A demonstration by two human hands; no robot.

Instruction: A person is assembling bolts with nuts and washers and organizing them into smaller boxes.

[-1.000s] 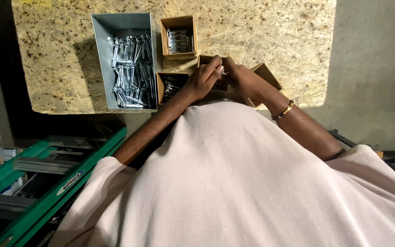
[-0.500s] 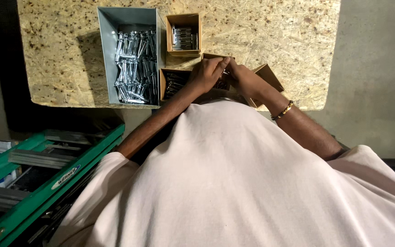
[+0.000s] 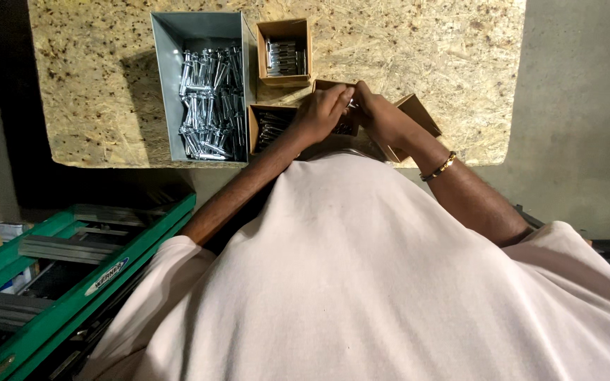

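Chipboard tabletop carries, from the left, a grey metal bin heaped with shiny bolts, then two small cardboard boxes. Right of these, the left hand and right hand meet fingertip to fingertip over an open cardboard box, pinching a small metal piece; how tightly, I cannot tell.

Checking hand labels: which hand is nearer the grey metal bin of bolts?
Left. The left hand works over the small cardboard boxes just right of the grey metal bin; the right hand meets it from farther right.
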